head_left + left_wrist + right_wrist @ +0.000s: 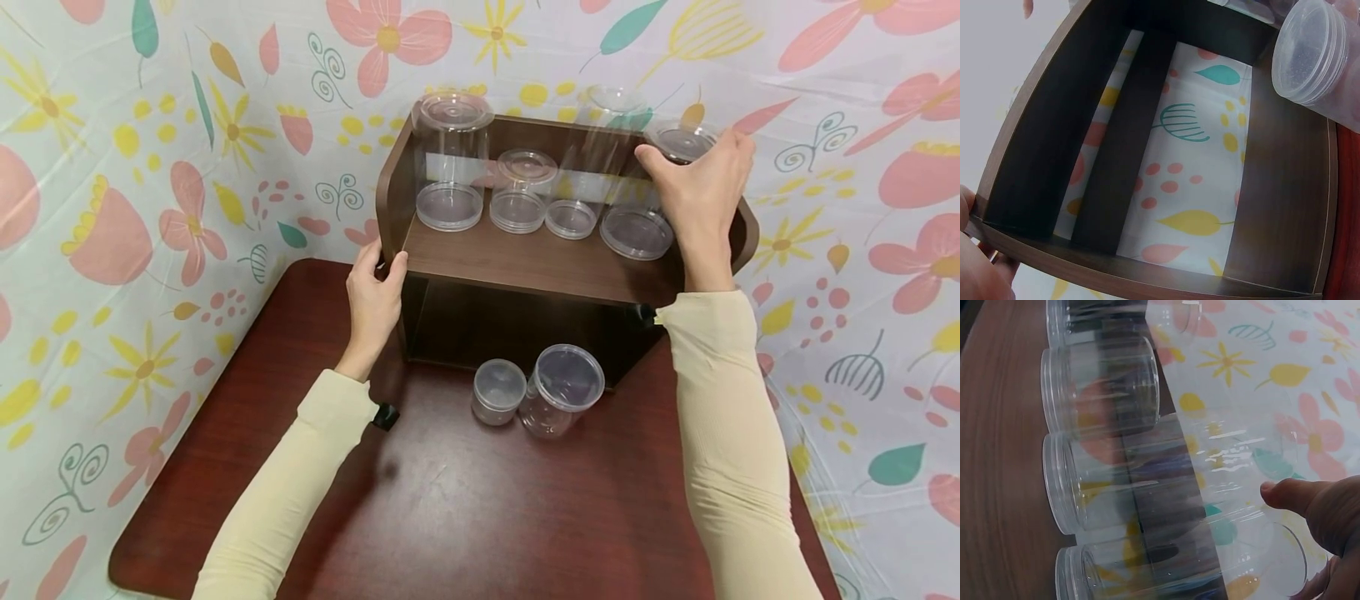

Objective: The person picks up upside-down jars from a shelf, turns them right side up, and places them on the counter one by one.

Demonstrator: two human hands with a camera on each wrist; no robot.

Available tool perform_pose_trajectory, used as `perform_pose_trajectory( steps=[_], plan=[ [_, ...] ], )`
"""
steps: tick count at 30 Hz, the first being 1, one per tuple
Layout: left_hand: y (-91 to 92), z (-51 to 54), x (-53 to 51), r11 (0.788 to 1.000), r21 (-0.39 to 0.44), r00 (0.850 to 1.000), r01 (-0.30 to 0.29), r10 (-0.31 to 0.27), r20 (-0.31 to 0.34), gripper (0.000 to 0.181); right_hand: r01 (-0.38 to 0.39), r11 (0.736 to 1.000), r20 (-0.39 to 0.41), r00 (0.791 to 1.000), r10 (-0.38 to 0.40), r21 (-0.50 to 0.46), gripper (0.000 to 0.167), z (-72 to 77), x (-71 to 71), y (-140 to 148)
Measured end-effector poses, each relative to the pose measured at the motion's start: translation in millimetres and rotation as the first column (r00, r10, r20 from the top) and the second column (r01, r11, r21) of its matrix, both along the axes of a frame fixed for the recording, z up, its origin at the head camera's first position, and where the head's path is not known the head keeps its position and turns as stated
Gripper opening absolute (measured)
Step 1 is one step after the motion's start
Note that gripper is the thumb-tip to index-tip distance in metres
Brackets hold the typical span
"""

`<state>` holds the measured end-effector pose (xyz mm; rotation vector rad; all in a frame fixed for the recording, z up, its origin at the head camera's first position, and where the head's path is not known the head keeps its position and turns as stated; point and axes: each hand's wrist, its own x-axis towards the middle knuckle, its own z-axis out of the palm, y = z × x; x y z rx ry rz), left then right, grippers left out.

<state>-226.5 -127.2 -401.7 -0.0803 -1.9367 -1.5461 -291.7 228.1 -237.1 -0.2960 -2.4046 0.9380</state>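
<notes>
My left hand (375, 296) grips the left side panel of a dark brown two-level shelf (525, 262), thumb at its front edge. In the left wrist view, part of that hand (982, 269) shows at the shelf's corner. On the upper level, clear jars stand in a row with their ridged lids down: a tall jar (450, 158), a short jar (522, 192), a slim tall jar (592, 158) and a wide jar (637, 221) at the right. My right hand (705, 179) spreads around the wide jar's top; its thumb (1297, 495) looks straight and apart from the wall.
On the red-brown table (465, 517), a small lidded jar (498, 396) and a larger lidded jar (562, 392) stand side by side before the shelf's lower compartment (480, 325). Flower-patterned cloth (150, 275) hangs behind and along both sides.
</notes>
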Motion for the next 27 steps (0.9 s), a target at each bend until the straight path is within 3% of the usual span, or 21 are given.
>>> perform_pose_trajectory(
  steps=[10, 17, 27],
  plan=[
    [0.5, 0.1, 0.2, 1.000, 0.002, 1.000, 0.000, 0.000, -0.001, 0.032, -0.043, 0.997, -0.141, 0.990, 0.033, -0.068, 0.062, -2.1, 23.4, 0],
    [-0.1, 1.4, 1.3, 1.000, 0.006, 1.000, 0.017, -0.017, -0.010, 0.033, -0.057, 0.996, -0.197, 0.979, 0.043, -0.068, 0.052, 1.4, 41.8, -3],
    [0.5, 0.6, 0.9, 1.000, 0.000, 1.000, 0.006, -0.006, -0.006, 0.031, -0.137, 0.983, -0.277, 0.956, 0.099, -0.122, 0.041, 4.9, 69.9, -2]
  ],
)
